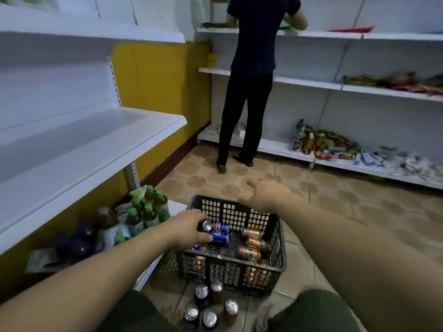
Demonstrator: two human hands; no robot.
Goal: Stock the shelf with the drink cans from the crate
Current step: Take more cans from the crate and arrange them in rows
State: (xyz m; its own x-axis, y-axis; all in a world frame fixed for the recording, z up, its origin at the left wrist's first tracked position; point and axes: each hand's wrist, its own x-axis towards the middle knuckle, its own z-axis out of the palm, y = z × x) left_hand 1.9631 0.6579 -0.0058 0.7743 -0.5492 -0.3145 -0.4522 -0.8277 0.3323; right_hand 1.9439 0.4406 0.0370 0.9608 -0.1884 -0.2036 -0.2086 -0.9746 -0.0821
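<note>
Partly hidden behind the black perforated plastic crate (239, 263), more cans show only through its wall holes. A second person in dark clothes (249, 75) is cut off at the shoulders, and the right hand (263, 194) is motion-blurred. Brown patterned floor tiles (340, 202) carry the crate, which stands just beside the white metal shelf unit (100, 137) against a yellow wall (155, 80). Green-capped drink bottles (148, 209) crowd the unit's bottom tier. Five upright silver-topped cans (201, 292) stand on the floor near the crate's near wall. Inside the crate, the left hand (188, 227) curls fingers and thumb round a blue cola can (221, 227) lying on its side; gold-brown cans (251, 243) lie to its right. The right hand hovers above the crate's far rim with fingers spread, holding nothing.
</note>
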